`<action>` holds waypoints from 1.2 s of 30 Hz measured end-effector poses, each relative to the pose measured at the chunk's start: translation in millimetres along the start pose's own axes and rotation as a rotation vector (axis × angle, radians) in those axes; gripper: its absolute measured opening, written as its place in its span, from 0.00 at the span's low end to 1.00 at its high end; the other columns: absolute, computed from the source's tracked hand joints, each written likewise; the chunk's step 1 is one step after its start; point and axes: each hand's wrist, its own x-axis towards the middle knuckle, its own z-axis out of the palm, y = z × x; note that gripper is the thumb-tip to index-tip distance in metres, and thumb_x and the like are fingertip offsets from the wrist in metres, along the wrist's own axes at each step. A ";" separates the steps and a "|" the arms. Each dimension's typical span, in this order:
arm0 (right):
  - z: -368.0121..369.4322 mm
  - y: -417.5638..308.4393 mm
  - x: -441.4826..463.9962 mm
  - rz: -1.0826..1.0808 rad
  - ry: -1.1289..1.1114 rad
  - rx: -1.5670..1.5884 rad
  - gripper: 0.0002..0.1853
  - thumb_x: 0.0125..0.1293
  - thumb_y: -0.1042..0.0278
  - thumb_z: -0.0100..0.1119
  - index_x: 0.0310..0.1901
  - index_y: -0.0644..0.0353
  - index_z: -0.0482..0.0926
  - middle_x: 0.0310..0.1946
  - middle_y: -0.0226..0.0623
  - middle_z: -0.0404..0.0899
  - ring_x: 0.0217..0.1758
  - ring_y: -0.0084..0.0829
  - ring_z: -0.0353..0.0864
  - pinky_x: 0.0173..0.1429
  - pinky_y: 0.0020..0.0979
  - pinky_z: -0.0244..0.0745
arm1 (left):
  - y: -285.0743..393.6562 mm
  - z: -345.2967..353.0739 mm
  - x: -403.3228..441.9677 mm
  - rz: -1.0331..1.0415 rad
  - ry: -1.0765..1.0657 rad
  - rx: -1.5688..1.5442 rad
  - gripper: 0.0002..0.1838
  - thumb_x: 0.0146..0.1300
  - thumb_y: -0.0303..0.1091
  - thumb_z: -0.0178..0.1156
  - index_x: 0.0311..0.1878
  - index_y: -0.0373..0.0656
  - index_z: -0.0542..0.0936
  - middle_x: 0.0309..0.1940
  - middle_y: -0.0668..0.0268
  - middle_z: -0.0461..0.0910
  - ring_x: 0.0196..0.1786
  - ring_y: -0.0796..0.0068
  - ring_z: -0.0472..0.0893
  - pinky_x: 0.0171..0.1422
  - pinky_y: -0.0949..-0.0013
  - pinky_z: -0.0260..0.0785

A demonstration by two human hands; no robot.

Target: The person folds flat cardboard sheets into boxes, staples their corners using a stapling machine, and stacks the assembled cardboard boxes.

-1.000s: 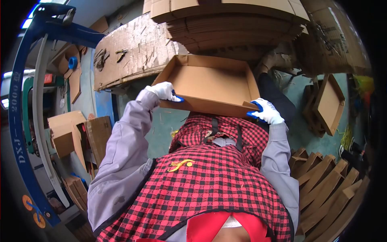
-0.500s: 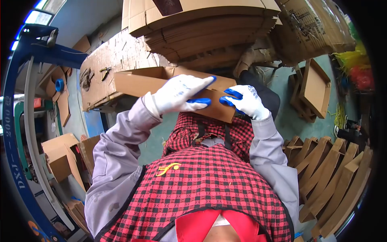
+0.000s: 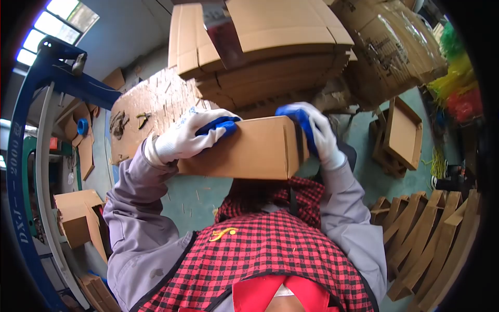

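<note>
One tilted cardboard tray [image 3: 244,151] near the cardboard stack [image 3: 280,26]: left hand [image 3: 189,135] clamps its edge; right hand [image 3: 321,132] touches its end, grip unclear.

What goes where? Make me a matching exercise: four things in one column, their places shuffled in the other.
1. small splayed pliers
2. brown cardboard box
3. tall blue metal frame
4. red-and-black checked apron

A. far left of view
B. between white-gloved left hand and white-gloved right hand
C. worn by the person
D. on the scuffed brown worktop

1-D; 2-B; 3-A; 4-C
</note>
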 end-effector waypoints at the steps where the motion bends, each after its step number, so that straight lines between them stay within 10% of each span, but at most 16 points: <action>1: -0.4 1.1 -8.2 0.226 -0.099 0.104 0.14 0.73 0.64 0.51 0.43 0.68 0.81 0.35 0.36 0.81 0.35 0.25 0.74 0.43 0.24 0.68 | 4.2 -7.5 -2.1 -0.008 0.017 -0.025 0.17 0.62 0.30 0.57 0.53 0.35 0.78 0.34 0.61 0.82 0.27 0.69 0.74 0.35 0.72 0.70; 7: 19.6 -29.5 3.4 0.740 -0.106 0.197 0.15 0.71 0.65 0.52 0.51 0.67 0.78 0.44 0.38 0.79 0.39 0.29 0.72 0.44 0.28 0.67 | 11.4 -41.1 -7.0 0.010 0.052 0.035 0.19 0.63 0.33 0.56 0.55 0.35 0.78 0.37 0.61 0.82 0.32 0.69 0.76 0.38 0.73 0.71; 12: 38.2 -23.0 15.4 0.231 -0.078 -0.312 0.21 0.65 0.67 0.56 0.58 0.68 0.73 0.46 0.43 0.79 0.40 0.33 0.75 0.44 0.30 0.68 | 39.5 -82.9 -3.9 -0.234 0.035 0.324 0.17 0.67 0.36 0.55 0.55 0.39 0.79 0.44 0.63 0.78 0.43 0.69 0.76 0.52 0.73 0.69; 22: 51.0 -49.7 85.0 -0.464 -0.075 -0.562 0.27 0.60 0.71 0.57 0.61 0.69 0.69 0.53 0.49 0.77 0.44 0.41 0.77 0.49 0.35 0.72 | 51.3 -128.9 26.4 -0.245 0.245 0.323 0.19 0.62 0.39 0.52 0.51 0.38 0.79 0.40 0.63 0.80 0.38 0.70 0.78 0.42 0.74 0.73; 27: 46.5 -31.2 112.6 -0.183 -0.168 -0.363 0.26 0.59 0.70 0.58 0.59 0.70 0.70 0.51 0.49 0.77 0.44 0.45 0.78 0.50 0.38 0.73 | 36.9 -140.4 47.3 -0.209 0.261 0.270 0.18 0.61 0.40 0.53 0.47 0.38 0.80 0.39 0.65 0.81 0.37 0.72 0.77 0.44 0.75 0.72; 36: 30.4 5.8 156.4 -0.370 -0.165 -0.760 0.24 0.58 0.69 0.59 0.56 0.69 0.72 0.46 0.50 0.77 0.44 0.46 0.78 0.49 0.37 0.74 | 9.3 -170.9 72.8 -0.132 0.280 0.204 0.18 0.60 0.43 0.55 0.40 0.38 0.83 0.35 0.69 0.81 0.37 0.77 0.75 0.46 0.77 0.69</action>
